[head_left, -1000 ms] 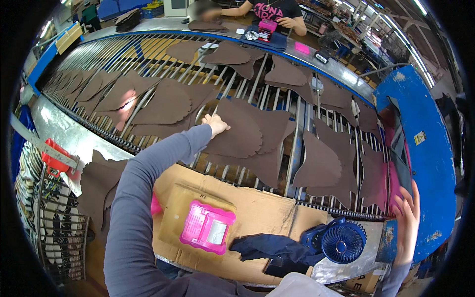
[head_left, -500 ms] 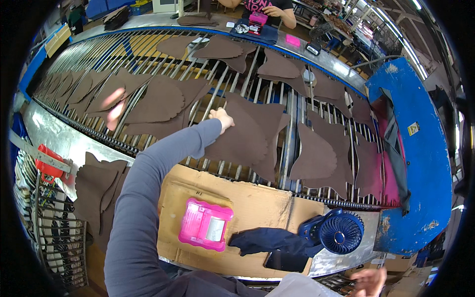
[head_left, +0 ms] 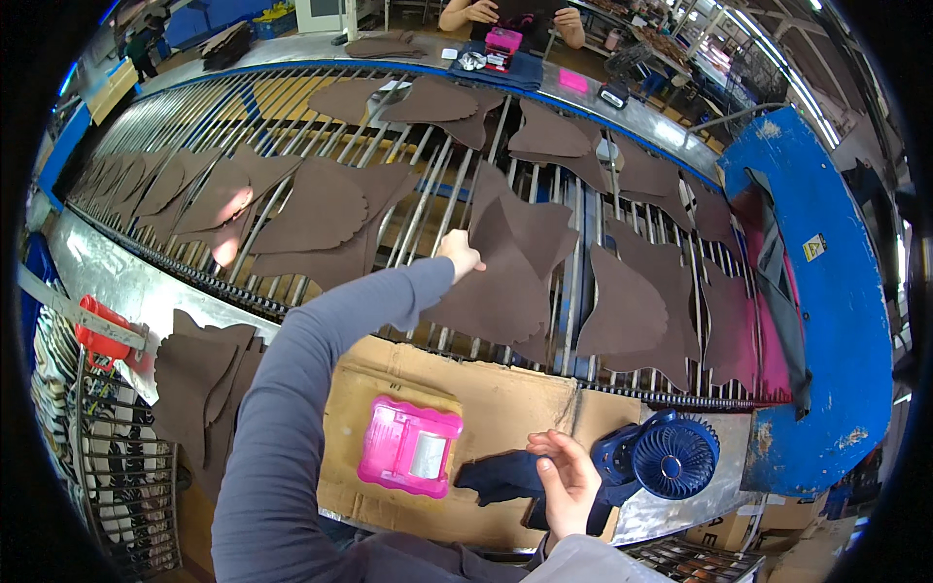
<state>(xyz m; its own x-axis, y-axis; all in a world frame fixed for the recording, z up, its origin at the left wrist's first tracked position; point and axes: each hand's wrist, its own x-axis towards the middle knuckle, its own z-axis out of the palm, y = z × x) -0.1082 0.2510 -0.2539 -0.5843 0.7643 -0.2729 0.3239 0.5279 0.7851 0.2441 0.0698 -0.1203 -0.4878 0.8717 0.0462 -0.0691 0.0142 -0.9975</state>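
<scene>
Brown piece [head_left: 496, 291] of thin, matte, flat material lies on the rack [head_left: 432, 189] of smooth metal rods, overlapping other pieces of the same colour at its upper right. The left hand [head_left: 461, 255] is at its upper left edge, fingers curled in together with the thumb; I cannot tell whether the edge is pinched between them. The right hand [head_left: 569, 481] holds nothing, its fingers apart and slightly bent, over the crumpled dark blue cloth [head_left: 501, 476].

Similar pieces sit in overlapping groups on either side, one at the right [head_left: 622, 301] with a curved side and a finely scalloped edge, one at the left [head_left: 311, 204] with a rounded, notched outline. In front of the rods, a sheet of tan cardboard [head_left: 525, 398] bears a glossy pink plastic box [head_left: 398, 447] with wavy sides. Right of the cloth stands a round dark blue fan [head_left: 673, 459] with a ribbed grille. Farther right rises a blue panel [head_left: 836, 369], its paint chipped in patches.
</scene>
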